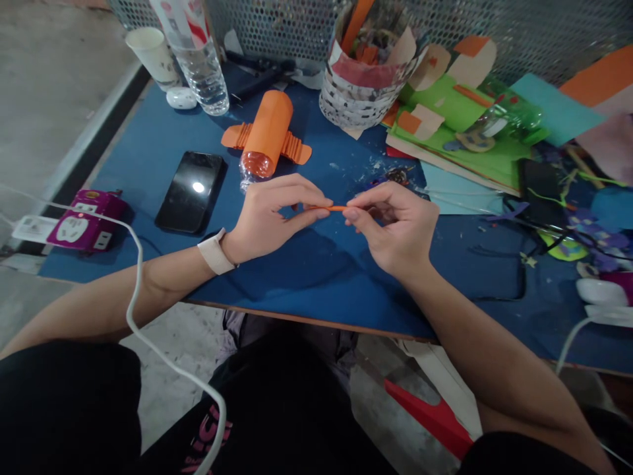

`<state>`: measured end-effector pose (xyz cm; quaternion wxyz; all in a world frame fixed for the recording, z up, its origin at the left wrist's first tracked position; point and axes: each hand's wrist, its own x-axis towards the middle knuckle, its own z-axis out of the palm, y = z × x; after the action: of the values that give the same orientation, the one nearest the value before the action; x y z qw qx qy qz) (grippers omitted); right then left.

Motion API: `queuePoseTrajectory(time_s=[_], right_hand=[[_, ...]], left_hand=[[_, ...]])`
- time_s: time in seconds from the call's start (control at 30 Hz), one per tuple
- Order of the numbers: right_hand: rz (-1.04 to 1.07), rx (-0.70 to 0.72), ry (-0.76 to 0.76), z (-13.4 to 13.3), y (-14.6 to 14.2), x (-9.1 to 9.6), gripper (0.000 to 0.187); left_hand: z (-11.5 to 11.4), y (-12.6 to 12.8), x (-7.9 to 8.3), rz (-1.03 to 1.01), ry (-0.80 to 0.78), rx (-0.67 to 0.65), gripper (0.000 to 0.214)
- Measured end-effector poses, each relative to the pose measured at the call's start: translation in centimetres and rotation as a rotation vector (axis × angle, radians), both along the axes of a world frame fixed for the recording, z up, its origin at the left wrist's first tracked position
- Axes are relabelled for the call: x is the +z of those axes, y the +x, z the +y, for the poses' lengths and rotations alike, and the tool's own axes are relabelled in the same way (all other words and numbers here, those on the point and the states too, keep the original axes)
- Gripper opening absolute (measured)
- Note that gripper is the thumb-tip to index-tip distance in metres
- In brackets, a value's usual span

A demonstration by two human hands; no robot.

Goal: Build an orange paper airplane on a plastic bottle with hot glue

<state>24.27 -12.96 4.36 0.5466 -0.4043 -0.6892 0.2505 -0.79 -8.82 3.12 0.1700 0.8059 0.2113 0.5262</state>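
Over the blue table [306,277], my left hand [270,214] and my right hand [395,224] meet. Both pinch a thin orange paper strip [333,208], one at each end, fingers pressed together. A white band sits on my left wrist [216,251]. Just beyond my left hand lies a plastic bottle wrapped in orange paper [267,135], with pleated orange wings on both sides.
A black phone [192,190] lies left of my hands, a purple power strip [84,221] further left, with a white cable [136,290] crossing my arm. A water bottle [198,59], paper cup [153,56], woven basket [363,79] and coloured paper crafts [459,112] crowd the back and right.
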Motion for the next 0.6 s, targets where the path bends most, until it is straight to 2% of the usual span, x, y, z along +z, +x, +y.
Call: queuePoseTrajectory(time_s=[0.23,0.6], right_hand=[[-0.059,-0.026,0.065,0.12,0.28,0.16,0.036],[-0.119,-0.075,0.138,0.24,0.32,0.30,0.043]], left_hand=[[0.19,0.36,-0.01,-0.040,0.021,-0.017,0.012],[0.06,0.37,0.37,-0.057,0.033,-0.046,0.010]])
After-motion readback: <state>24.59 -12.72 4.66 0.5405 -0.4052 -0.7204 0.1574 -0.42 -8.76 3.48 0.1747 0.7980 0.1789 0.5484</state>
